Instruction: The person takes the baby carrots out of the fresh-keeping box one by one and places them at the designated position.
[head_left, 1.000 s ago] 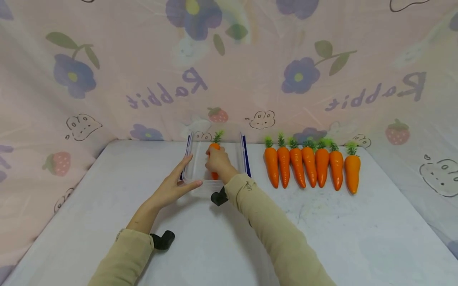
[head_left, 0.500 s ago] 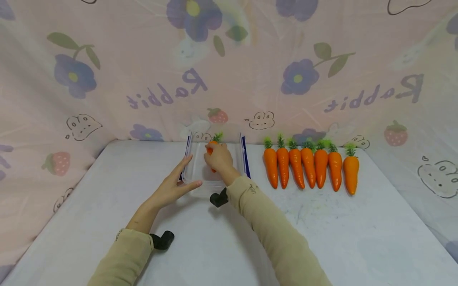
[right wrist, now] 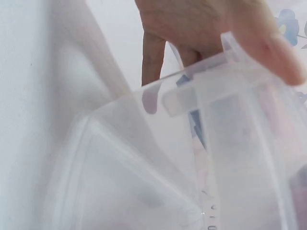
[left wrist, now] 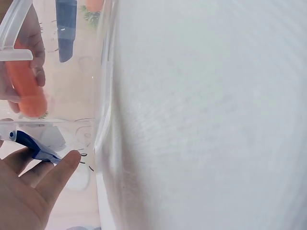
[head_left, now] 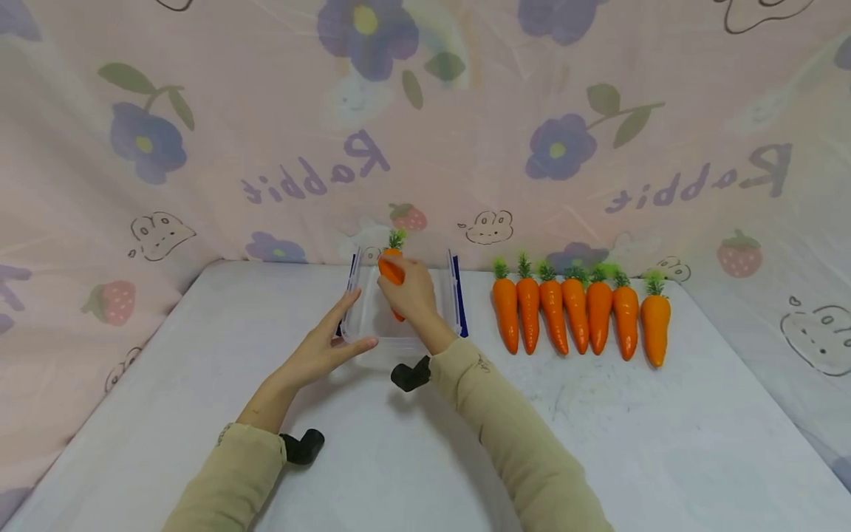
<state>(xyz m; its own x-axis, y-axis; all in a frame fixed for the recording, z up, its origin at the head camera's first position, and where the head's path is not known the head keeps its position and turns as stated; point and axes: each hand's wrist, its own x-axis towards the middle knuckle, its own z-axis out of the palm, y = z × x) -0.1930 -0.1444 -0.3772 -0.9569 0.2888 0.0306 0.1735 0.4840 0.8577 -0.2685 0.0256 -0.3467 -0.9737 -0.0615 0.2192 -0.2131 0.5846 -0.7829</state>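
In the head view my right hand [head_left: 412, 292] holds an orange toy carrot [head_left: 394, 270] with a green leafy top, over the inside of a clear plastic box [head_left: 392, 343]. The carrot is tilted, its leaves towards the back, and fingers hide part of it. My left hand [head_left: 319, 353] is at the box's near left corner, its thumb by the front wall and fingers along the left side. In the left wrist view that hand's fingers are beside a blue latch [left wrist: 33, 146], and the carrot [left wrist: 26, 86] shows through the wall. The right wrist view shows the left hand [right wrist: 192, 28] with fairly straight fingers.
A row of several toy carrots [head_left: 575, 314] lies to the right of the box, leaves towards the back. Blue latches [head_left: 460, 295] hang at the box's sides. Behind the white table [head_left: 372, 458] hangs a printed pink cloth [head_left: 439, 148].
The carrot in my right hand has risen a little and tilted, its leafy end moving slightly left and back. My left hand has stayed at the box's corner.
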